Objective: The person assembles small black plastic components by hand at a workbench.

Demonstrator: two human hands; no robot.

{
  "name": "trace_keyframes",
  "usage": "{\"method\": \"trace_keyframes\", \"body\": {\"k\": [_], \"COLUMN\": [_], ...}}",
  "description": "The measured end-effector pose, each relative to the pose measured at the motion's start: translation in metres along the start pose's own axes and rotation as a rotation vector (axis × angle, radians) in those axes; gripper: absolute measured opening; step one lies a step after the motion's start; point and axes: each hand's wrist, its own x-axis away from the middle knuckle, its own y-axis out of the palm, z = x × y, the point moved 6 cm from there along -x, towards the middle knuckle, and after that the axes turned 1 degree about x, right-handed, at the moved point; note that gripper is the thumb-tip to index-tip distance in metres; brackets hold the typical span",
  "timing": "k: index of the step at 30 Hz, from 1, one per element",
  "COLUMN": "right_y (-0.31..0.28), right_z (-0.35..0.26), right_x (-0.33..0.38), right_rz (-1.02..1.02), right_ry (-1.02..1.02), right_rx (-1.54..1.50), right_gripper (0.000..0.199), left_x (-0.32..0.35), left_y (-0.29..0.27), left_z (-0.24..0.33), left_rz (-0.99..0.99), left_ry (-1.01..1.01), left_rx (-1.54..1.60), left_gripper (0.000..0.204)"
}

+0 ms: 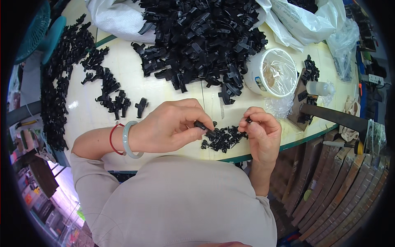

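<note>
Left hand [173, 125] is pinching a black plastic clip [204, 126] between thumb and fingers, over the near edge of the worktop [164, 88]. Right hand [261, 129] is gripping a tiny black piece [249, 120] at its fingertips, just beside the clip, not touching it. Small pile of little black parts [224, 139] is lying right under both hands. Big heap of black clips [201, 39] is sitting further back, white tub [271, 72] to its right.

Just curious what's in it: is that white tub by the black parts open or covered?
Covered. Crinkled clear plastic film stretches over the mouth of the white tub, which stands upright.
</note>
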Motion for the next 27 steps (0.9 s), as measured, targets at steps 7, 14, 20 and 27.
{"method": "trace_keyframes", "body": {"k": [7,14,20,27], "right_y": [0.003,0.031,0.051,0.061], "right_z": [0.005,-0.003,-0.002,-0.007], "right_x": [0.002,0.007,0.009,0.006], "right_rz": [-0.018,-0.070,-0.133,-0.202], "right_ry": [0.014,-0.179,-0.372,-0.539], "right_rx": [0.018,0.495,0.872,0.981], "right_gripper": [0.020,0.038,0.045,0.033], "left_x": [0.001,-0.004,-0.004,-0.003], "left_y": [0.004,0.011,0.009,0.005], "left_z": [-0.013,-0.020,-0.028,-0.024], "left_rz": [-0.089,-0.173,-0.040,0.003], "left_ry": [-0.134,-0.245,-0.244,-0.223], "left_rx": [0.373,0.462,0.441,0.423], "left_gripper": [0.017,0.017,0.025,0.020]}}
